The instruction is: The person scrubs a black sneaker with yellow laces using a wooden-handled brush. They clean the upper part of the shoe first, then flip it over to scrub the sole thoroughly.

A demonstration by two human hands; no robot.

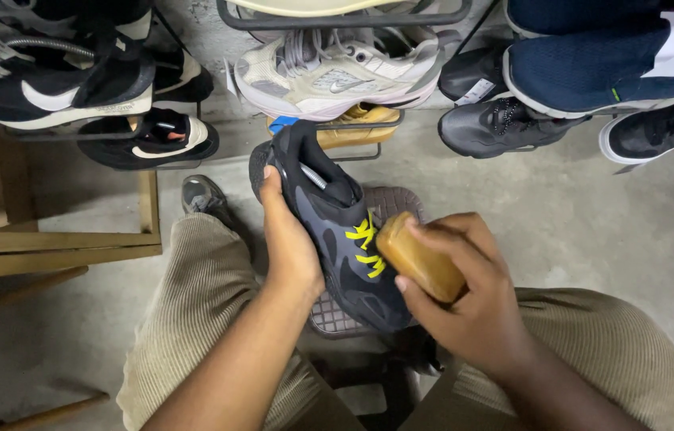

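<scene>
Right hand point(465, 307) wraps a tan wooden brush point(421, 257), fingers closed round its back, working end against the side of the dark sneaker point(337, 231) just by the yellow laces point(365, 243). Left hand point(289, 239) grips that sneaker from the heel side, w/ thumb near the collar, holding it over the lap, above a brown grid mat point(337, 319). Risks, as I judge them: brush could snag or grime the laces; a one-sided grip may let the shoe twist or slip to the concrete floor point(592, 231). Racked shoes point(337, 72) hang close ahead; a hard stroke could knock them.
</scene>
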